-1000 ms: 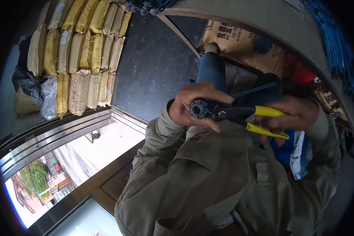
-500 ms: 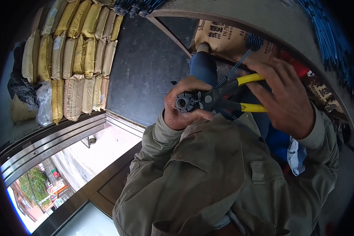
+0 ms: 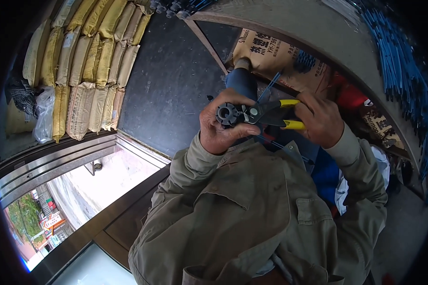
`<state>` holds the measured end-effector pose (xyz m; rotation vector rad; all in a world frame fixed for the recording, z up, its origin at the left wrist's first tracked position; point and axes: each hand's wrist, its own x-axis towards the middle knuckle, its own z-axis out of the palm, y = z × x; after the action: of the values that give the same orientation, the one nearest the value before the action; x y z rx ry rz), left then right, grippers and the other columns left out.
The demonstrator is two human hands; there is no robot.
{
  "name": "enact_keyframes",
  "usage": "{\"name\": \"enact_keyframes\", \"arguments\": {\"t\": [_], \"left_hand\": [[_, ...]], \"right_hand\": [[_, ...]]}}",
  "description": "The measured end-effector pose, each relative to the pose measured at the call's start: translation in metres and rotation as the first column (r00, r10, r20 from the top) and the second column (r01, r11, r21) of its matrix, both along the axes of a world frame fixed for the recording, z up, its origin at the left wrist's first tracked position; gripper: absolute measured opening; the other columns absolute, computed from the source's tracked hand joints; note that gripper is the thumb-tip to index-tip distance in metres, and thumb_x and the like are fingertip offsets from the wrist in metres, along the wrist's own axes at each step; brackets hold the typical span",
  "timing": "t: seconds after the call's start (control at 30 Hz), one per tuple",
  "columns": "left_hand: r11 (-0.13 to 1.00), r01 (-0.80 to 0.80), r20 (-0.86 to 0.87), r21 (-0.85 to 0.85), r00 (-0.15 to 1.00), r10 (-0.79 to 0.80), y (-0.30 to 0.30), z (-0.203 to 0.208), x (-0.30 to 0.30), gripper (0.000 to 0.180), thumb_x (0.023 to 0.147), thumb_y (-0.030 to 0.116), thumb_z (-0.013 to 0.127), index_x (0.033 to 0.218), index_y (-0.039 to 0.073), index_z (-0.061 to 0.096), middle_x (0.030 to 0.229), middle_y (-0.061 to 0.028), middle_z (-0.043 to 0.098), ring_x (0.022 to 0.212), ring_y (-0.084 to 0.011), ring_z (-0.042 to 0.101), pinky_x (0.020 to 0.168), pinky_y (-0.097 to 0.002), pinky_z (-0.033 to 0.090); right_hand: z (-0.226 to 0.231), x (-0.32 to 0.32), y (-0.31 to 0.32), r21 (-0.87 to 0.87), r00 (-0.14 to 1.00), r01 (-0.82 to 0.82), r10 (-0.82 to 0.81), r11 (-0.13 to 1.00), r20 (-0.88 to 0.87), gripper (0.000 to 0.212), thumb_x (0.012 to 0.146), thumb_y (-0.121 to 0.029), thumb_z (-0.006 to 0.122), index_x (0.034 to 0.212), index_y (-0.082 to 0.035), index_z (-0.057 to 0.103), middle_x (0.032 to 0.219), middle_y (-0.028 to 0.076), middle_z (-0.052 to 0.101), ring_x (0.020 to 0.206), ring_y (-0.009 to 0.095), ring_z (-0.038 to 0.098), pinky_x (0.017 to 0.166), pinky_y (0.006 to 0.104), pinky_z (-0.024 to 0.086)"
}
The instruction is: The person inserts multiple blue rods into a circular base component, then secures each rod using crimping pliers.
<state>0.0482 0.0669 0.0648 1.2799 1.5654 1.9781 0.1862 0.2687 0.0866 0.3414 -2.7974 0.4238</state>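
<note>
My left hand [image 3: 210,126] is wrapped round a dark round part [image 3: 221,118] with a notched rim and a hole in its middle. In my right hand [image 3: 322,118] are pliers [image 3: 269,114] with black metal arms and yellow handle grips. Their head lies against the side of the round part, over my left thumb and fingers. The handles are drawn fairly close together. Thin blue cable-like strands [image 3: 269,88] run out behind the pliers; where they end near my hands is hidden.
Stacked yellow and tan sacks [image 3: 83,59] stand at the far left. Brown printed packaging [image 3: 259,54] lies beyond my hands, under a curved worktop [image 3: 313,28]. A bundle of blue strands [image 3: 389,57] hangs at the far right. A doorway [image 3: 100,183] opens at the left.
The pliers' handles have come closer together, and my right hand has moved left and closed more round them. The view has shifted slightly. My left hand still holds the round part.
</note>
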Motion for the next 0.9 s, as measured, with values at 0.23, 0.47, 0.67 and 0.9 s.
{"name": "enact_keyframes", "arguments": {"t": [0.23,0.47,0.67,0.9], "left_hand": [[0.999,-0.001,0.026,-0.049,1.000,0.002,-0.005,0.001,-0.006,0.051,0.055,0.018,0.085,0.096,0.000,0.060,0.089,-0.0064,0.060,0.080,-0.0152,0.055,0.073,-0.0286,0.043],[0.995,0.102,0.096,-0.006,0.990,-0.101,-0.008,-0.008,-0.009,0.056,0.052,0.021,0.086,0.097,0.001,0.058,0.087,-0.0064,0.059,0.079,-0.0163,0.054,0.071,-0.0310,0.042],[0.993,0.119,0.093,0.015,0.988,-0.120,-0.009,-0.016,-0.013,0.055,0.052,0.025,0.086,0.093,0.002,0.057,0.085,-0.0072,0.059,0.076,-0.0160,0.053,0.068,-0.0305,0.041],[0.997,0.026,0.170,-0.074,0.985,-0.013,-0.006,-0.005,-0.007,0.054,0.054,0.029,0.085,0.089,0.000,0.056,0.082,-0.0070,0.057,0.074,-0.0168,0.053,0.067,-0.0297,0.041]], "right_hand": [[0.039,-0.008,0.008,0.115,0.997,-0.023,0.014,0.993,0.082,0.031,0.072,-0.023,0.071,0.082,-0.002,0.049,0.085,0.011,0.055,0.066,0.020,0.061,0.051,0.0273,0.046],[0.073,-0.022,0.025,-0.703,0.589,0.251,0.472,0.665,0.656,0.022,0.088,-0.020,0.055,0.096,-0.003,0.044,0.064,0.005,0.056,0.047,0.012,0.059,0.044,0.0217,0.045],[0.058,-0.018,0.007,-0.601,0.632,0.222,0.356,0.768,0.689,0.020,0.088,-0.018,0.054,0.096,-0.003,0.044,0.067,0.008,0.058,0.051,0.016,0.060,0.046,0.0257,0.046],[-0.034,0.003,-0.059,-0.615,0.990,0.115,-0.039,0.781,0.135,0.017,0.086,-0.013,0.057,0.094,-0.003,0.046,0.068,0.013,0.056,0.059,0.035,0.057,0.055,0.0346,0.047]]}}
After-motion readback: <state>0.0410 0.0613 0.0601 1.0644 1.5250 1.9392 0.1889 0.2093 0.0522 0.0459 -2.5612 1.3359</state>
